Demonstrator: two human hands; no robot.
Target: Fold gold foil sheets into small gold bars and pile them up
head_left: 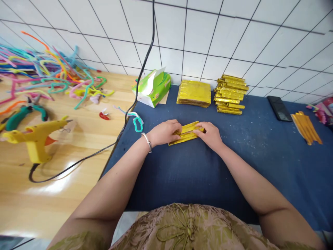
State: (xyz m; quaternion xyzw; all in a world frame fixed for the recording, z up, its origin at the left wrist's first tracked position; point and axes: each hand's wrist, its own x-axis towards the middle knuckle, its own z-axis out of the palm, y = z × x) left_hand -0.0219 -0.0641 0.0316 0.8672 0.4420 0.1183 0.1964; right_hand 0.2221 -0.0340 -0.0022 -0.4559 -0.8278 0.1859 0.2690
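The gold foil piece (186, 136) lies at a slant on the blue tabletop (187, 177), in front of the person; I take it as the centre of the clock. The left hand (166, 132) comes to it from 9 o'clock, the right hand (210, 136) from 3 o'clock. Both hands are narrow, with thumbs and fingers closed on this piece, near its two ends; the exact contact under the fingers I cannot tell.

What could go wrong? The foil looks thin, so if one hand would pull harder than the other, it could tear or take a crooked crease. If one grip becomes loose, the piece could turn or spring open.

Toward 12 o'clock stands a neat stack of gold sheets (194, 92) — a knock from the knuckles could spread it. Between 1 and 2 o'clock is a pile of gold strips (231, 93), unevenly laid, which could slide if a sleeve or hand touches it.

The black cord (147, 55) passes from 11 toward 9 o'clock, near the left forearm; a wide movement there could catch it and drag the yellow glue gun (37, 137) — whether this is hot, I cannot tell.
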